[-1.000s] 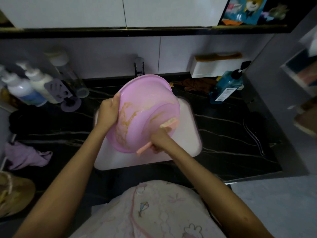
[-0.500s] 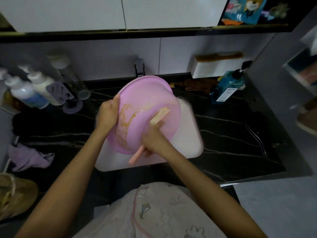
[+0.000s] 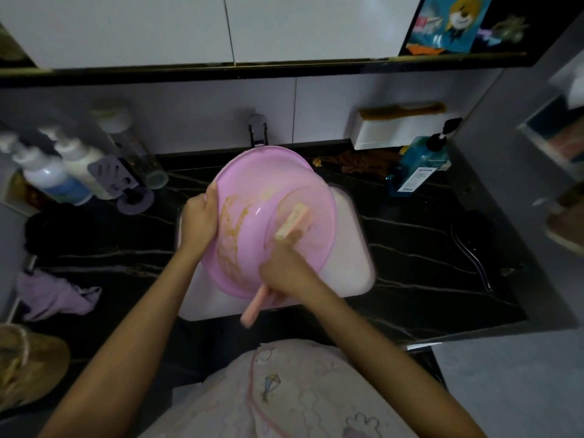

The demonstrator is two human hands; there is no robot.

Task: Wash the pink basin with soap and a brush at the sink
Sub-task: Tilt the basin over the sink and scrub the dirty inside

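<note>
**Scrubbing the tilted basin over the sink**

You have the pink basin (image 3: 252, 184) lifted off the counter and tipped up on edge above the white sink (image 3: 350, 248), just below the faucet (image 3: 258, 131). That position looks chosen so that whatever comes loose falls into the sink rather than onto the black counter (image 3: 426, 248).

Your left hand (image 3: 200, 222) is wrapped around the basin's left rim. It serves as the brace, so the brush has something firm to push against.

Your right hand (image 3: 284, 270) is closed around the handle of the pink brush (image 3: 292, 221), whose tail pokes out below your fist. The bristle head lies flat on the round base area, well to the right of the brown smears (image 3: 230, 229) that streak the wall nearest your left hand.

Those smears look untouched, so the wash seems only partly done, and the next strokes probably belong there. No suds can be made out in this dim light.

Further out, pump bottles (image 3: 53, 178) stand at the left of the counter, a blue pump bottle (image 3: 417, 165) at the right, and a purple cloth (image 3: 53, 295) lies crumpled near the left edge.
</note>
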